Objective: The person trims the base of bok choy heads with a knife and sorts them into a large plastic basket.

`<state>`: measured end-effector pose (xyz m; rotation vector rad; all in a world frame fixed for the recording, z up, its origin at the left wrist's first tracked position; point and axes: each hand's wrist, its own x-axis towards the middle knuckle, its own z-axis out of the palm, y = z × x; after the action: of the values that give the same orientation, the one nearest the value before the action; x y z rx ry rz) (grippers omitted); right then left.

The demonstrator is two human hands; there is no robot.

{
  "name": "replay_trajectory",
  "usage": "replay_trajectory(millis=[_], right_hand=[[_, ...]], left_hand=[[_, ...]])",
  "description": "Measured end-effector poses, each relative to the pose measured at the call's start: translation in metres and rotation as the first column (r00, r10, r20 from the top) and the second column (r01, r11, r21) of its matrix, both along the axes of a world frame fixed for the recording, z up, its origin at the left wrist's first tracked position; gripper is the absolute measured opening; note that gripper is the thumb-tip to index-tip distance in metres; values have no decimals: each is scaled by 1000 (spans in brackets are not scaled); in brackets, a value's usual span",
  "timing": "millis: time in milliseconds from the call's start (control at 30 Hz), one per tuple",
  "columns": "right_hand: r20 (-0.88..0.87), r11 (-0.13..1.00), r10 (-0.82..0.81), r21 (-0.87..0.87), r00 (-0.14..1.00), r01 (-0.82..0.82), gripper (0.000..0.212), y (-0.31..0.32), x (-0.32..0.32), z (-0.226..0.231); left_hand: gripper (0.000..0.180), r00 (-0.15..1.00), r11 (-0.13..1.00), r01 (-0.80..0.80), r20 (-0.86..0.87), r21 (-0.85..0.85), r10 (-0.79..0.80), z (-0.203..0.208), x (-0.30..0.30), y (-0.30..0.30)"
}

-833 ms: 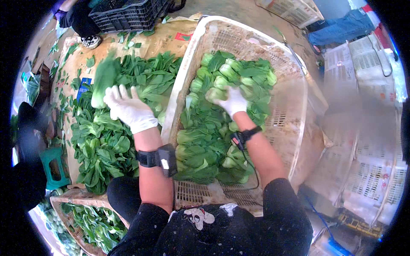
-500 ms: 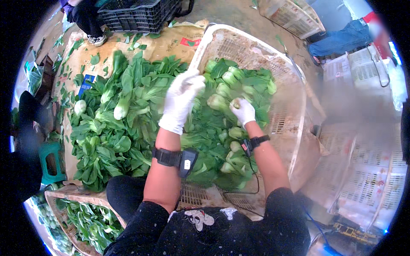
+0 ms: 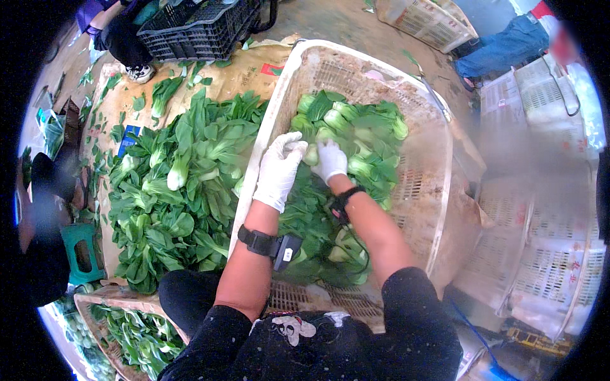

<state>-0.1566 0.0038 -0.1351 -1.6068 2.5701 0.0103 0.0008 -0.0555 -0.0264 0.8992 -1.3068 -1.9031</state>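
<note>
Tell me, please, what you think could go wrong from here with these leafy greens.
The right hand is down among the packed greens in the white crate, so stems or leaves might get bruised.

The dark cable below the right wrist loops over the greens and could snag on them.

A single bunch lies near another person's shoe and might be stepped on.

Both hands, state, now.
Left hand: fingers curled, nothing visible in them; grip cannot be told.
Right hand: at the greens; grip cannot be told.
</note>
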Motion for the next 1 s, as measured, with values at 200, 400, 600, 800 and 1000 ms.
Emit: replay_trajectory(millis=[200,400,600,800,1000], right_hand=[[358,856,74,-502,931,125,76,50,-12,36],[351,687,474,-721,808,-90,79,76,-4,144],[682,635,239,-648,691,421,27,77,-53,207],[-399,791,-598,-433,695,433,59,79,-219,216],[-239,711,-624,-568,744,414,34,140,-211,160]], left_hand=[[45,992,992,-5,123,-123,20,4,6,1],[107,840,595,543,392,-593,-375,38,-3,11],[79,892,876,400,-106,-271,-440,31,-3,8],[61,949,977,207,-253,49,-189,24,14,9],[59,956,979,195,-234,53,-177,37,5,26]])
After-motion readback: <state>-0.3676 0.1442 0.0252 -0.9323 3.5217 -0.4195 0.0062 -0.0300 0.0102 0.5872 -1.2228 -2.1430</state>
